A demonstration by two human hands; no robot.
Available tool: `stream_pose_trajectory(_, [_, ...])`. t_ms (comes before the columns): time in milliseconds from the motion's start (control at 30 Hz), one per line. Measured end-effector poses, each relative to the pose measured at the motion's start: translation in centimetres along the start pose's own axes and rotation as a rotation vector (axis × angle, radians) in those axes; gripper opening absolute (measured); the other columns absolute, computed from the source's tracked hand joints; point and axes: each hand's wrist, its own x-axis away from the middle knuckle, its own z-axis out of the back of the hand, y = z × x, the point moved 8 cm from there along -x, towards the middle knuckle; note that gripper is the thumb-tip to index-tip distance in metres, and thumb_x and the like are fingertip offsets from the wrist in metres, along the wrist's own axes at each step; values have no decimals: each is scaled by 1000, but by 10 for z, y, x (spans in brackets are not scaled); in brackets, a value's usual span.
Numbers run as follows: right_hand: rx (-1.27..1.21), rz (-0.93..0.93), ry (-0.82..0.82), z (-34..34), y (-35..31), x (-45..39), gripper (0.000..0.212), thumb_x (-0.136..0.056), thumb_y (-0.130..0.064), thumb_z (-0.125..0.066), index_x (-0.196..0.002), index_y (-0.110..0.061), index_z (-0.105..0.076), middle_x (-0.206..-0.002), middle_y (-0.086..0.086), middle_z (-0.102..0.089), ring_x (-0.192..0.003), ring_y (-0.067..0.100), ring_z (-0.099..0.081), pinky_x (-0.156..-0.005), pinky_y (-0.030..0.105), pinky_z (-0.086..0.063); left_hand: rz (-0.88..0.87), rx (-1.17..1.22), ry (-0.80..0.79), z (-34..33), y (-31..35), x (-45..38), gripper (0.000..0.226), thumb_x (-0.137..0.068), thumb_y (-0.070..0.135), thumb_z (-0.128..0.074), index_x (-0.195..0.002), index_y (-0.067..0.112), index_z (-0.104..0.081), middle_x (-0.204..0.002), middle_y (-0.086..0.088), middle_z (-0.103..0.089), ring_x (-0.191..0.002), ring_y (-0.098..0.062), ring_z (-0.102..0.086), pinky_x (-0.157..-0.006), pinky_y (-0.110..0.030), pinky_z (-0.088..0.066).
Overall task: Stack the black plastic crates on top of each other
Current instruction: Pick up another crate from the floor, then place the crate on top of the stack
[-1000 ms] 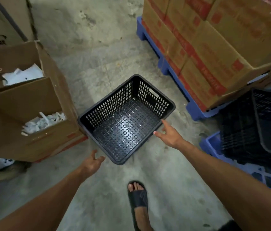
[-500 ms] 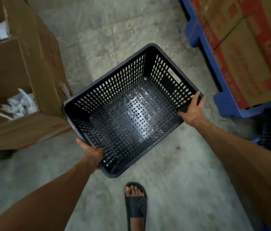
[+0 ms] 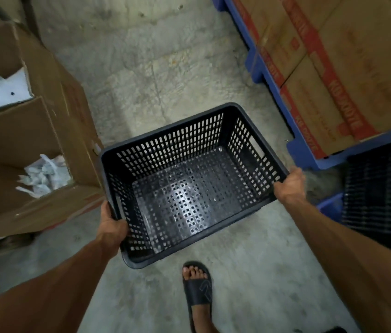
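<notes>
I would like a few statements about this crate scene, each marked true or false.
1. Both hands grip the black crate. True: the left hand and right hand hold opposite rims.
2. The crate holds white paper. False: it is empty; the paper lies in the cardboard box.
3. The printed cartons sit on a blue pallet. True.
4. Both feet show. False: only one sandalled foot shows.

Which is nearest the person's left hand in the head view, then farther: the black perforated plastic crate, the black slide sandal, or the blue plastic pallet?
1. Black perforated plastic crate: gripped by left hand.
2. Black slide sandal: lower centre.
3. Blue plastic pallet: far right.
</notes>
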Motion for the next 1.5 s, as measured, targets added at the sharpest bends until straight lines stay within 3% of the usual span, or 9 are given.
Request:
stream_pose_trajectory(133, [-17, -31, 39, 81, 20, 61, 53, -82, -8, -63, -131, -2, -45, -130, 26, -54, -121, 42, -53, -99, 49, -45, -86, -61, -52, 22, 59, 54, 76, -78, 2, -70, -141, 29, -38, -108, 7, -58, -98, -21, -57, -75, -27, -50])
stream_pose_trajectory(267, [-39, -62, 60, 175, 24, 133, 30, -81, -14, -61, -108, -11, -48, -109, 23, -62, -99, 41, -62, -83, 46, -51, -184, -166, -5, 60, 125, 115, 69, -82, 6, -59, -143, 32, -38, -122, -2, -63, -111, -30, -59, -100, -44, -48])
stream_pose_trajectory(467, [-130, -16, 54, 309, 26, 259, 19, -75, -4, -62, -93, -10, -60, -81, 14, -67, -76, 34, -67, -70, 48, -60, -409, -216, 1, 119, 220, 234, 64, -85, 2, -50, -145, 21, -37, -130, -8, -60, -113, -40, -59, -100, -52, -48])
stream_pose_trajectory(767, [-349, -61, 157, 446, 105, 450, 16, -78, 1, -64, -89, -7, -54, -77, 21, -63, -61, 34, -62, -54, 47, -58, -676, -400, -151, 157, 309, 397, 61, -89, 5, -50, -146, 24, -37, -121, -20, -64, -102, -42, -63, -93, -52, -53])
stream_pose_trajectory(1000, [-488, -71, 304, 512, 214, 557, 10, -82, -3, -61, -87, -8, -54, -74, 14, -61, -49, 25, -56, -49, 40, -54, -848, -435, -264, 102, 315, 490, 49, -78, 4, -55, -125, 19, -56, -98, -21, -67, -84, -39, -63, -78, -47, -55])
stream_pose_trajectory(1233, [-575, -203, 445, 550, 377, 663, 20, -83, 6, -61, -78, -10, -50, -67, 11, -54, -48, 23, -54, -48, 38, -50, -972, -529, -511, -11, 266, 629, 41, -96, 23, -54, -137, 24, -50, -114, -7, -68, -81, -25, -59, -67, -32, -48])
stream_pose_trajectory(1367, [-677, -258, 504, 557, 468, 707, 17, -84, 11, -59, -86, -4, -51, -68, 15, -53, -47, 28, -51, -38, 32, -46, -947, -516, -584, -58, 211, 702, 48, -93, 12, -57, -140, 15, -49, -129, -17, -63, -100, -28, -56, -97, -23, -35])
stream_pose_trajectory(1433, [-710, -298, 531, 555, 519, 729, 21, -80, 16, -58, -86, -3, -53, -63, 14, -53, -40, 24, -46, -31, 23, -39, -947, -606, -556, -79, 174, 734, 53, -91, 19, -57, -143, 21, -46, -132, -16, -61, -119, -37, -54, -111, -39, -39])
stream_pose_trajectory(1500, [-741, -341, 565, 546, 574, 749, 25, -78, 20, -56, -84, -4, -53, -56, 9, -53, -32, 15, -44, -29, 19, -35, -949, -650, -584, -104, 136, 767, 59, -90, 15, -54, -147, 23, -41, -136, -16, -58, -125, -40, -50, -110, -44, -41])
